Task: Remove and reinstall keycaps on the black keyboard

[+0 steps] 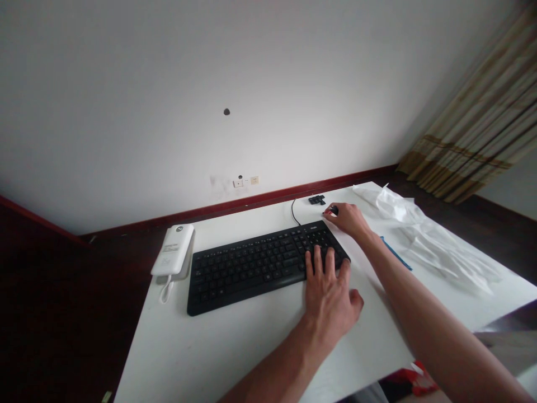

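On a white rectangular bench, a black rectangular computer keyboard lay at an angle, with a thin black cable curving away from its far edge. The person's left hand was spread open over the right end of the keyboard, its fingers set apart and touching the keys, while the thumb stood out over the bare bench beyond the keyboard's near edge. The right hand was just beyond the keyboard's far right corner, its fingers pinched closed on a small black piece, partly hidden by them. Just beside it lay a small cluster of black pieces. Left of the keyboard sat a white rectangular plastic unit with a white cord. To the right lay crumpled white plastic sheeting and a thin blue strip.
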Demonstrator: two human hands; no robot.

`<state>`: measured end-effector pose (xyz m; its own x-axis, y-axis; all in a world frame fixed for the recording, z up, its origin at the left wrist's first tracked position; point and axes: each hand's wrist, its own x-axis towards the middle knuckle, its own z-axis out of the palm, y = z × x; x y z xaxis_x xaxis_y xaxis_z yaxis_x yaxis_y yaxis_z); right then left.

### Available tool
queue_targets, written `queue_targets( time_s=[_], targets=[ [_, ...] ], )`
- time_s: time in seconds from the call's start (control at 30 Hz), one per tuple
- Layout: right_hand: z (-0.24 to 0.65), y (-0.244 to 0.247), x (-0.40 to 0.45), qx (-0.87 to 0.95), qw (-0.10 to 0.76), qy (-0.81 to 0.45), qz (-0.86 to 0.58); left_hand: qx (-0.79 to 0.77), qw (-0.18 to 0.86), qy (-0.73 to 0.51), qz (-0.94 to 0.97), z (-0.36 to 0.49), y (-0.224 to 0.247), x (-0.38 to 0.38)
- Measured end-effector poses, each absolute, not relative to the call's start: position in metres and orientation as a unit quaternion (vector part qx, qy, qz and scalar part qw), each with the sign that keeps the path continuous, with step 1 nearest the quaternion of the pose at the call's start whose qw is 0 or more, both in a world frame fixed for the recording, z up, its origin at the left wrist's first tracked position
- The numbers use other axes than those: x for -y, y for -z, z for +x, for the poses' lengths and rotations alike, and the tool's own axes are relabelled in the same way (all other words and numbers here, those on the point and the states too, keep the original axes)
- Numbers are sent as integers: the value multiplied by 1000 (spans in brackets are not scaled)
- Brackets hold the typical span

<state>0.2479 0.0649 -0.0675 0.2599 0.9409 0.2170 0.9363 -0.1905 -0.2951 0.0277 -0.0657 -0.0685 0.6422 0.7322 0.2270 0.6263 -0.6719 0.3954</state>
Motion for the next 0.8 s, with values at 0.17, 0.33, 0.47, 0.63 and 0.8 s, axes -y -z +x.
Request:
queue_targets(
  time_s=[0.17, 0.33, 0.47, 0.63, 0.8],
  targets=[
    [246, 66, -63, 601, 188, -7, -777, -383, 134, -178, 897, 28, 68, 67],
    [236, 43, -47, 596, 227, -35, -769, -377, 129, -182, 899, 27, 70, 69],
    [214, 22, -21, 631, 244, -74, -732, -374, 136, -183, 899, 26, 72, 72],
    [190, 20, 12, 691, 171, -85, -697, -383, 152, -192, 891, 26, 72, 73],
    [189, 27, 24, 714, 128, -81, -683, -383, 143, -196, 891, 27, 71, 73]
  ],
)
